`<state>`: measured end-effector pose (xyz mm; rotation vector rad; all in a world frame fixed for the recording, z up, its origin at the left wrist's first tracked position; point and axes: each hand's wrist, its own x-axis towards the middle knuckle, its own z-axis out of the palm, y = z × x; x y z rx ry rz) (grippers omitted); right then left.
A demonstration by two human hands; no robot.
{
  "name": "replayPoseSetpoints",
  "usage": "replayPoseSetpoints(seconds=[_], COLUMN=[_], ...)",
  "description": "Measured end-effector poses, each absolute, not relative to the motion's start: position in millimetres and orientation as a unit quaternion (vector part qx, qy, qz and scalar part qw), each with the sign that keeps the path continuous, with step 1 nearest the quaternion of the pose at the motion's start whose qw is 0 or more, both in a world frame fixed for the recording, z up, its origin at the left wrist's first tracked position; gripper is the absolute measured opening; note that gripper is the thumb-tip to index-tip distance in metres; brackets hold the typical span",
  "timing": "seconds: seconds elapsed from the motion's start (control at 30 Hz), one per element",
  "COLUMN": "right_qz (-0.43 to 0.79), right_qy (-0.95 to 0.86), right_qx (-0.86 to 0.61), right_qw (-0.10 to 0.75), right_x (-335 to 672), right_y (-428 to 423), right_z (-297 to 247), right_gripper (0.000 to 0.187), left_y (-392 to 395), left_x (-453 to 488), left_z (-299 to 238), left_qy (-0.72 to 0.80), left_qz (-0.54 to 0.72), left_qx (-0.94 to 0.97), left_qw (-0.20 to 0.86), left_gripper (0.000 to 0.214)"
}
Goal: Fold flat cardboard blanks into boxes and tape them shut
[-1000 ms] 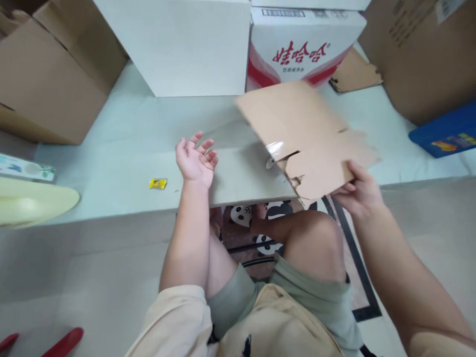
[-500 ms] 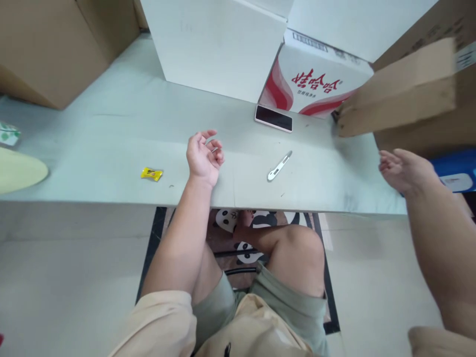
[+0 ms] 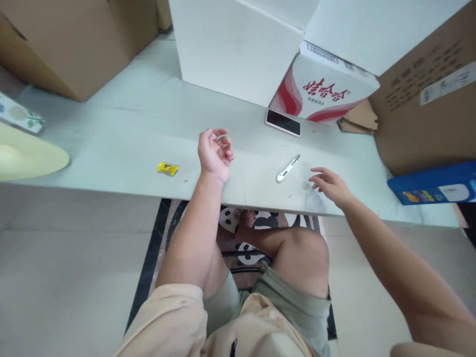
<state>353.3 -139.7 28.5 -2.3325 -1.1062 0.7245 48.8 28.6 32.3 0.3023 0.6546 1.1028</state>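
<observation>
My left hand (image 3: pixel 215 153) rests palm up on the table with loosely curled, parted fingers and nothing in it. Over the table's front right part, my right hand (image 3: pixel 329 184) is held with its fingers apart, also holding nothing. Between the two hands, closer to the right one, lies a white utility knife (image 3: pixel 288 168). A yellow wrapped candy (image 3: pixel 167 169) sits to the left of my left hand. Farther back, a phone (image 3: pixel 283 123) with a dark screen lies face up against a red and white carton (image 3: pixel 323 91).
White boxes (image 3: pixel 238 44) stand along the back. Brown cardboard boxes flank the table (image 3: pixel 122 134), one at the left (image 3: pixel 78 44) and one at the right (image 3: pixel 416 99). A blue package (image 3: pixel 431 184) lies at the right edge, a pale yellow rounded object (image 3: pixel 29 153) at the left.
My right hand has come left from the right edge toward the knife. A brown cardboard piece at the right has dropped down beside the carton. The view has shifted slightly; my left hand stays put.
</observation>
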Motion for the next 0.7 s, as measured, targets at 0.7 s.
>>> replayPoseSetpoints(seconds=[0.7], right_qz=[0.191], right_qy=[-0.569], right_qx=[-0.776], right_qw=[0.195], right_x=[196], right_y=[42], right_z=[49], right_gripper=[0.027], left_y=[35], left_x=[-8], left_z=[42], left_qy=[0.218], left_qz=[0.577], left_qx=[-0.010], left_qw=[0.787], left_gripper=[0.032])
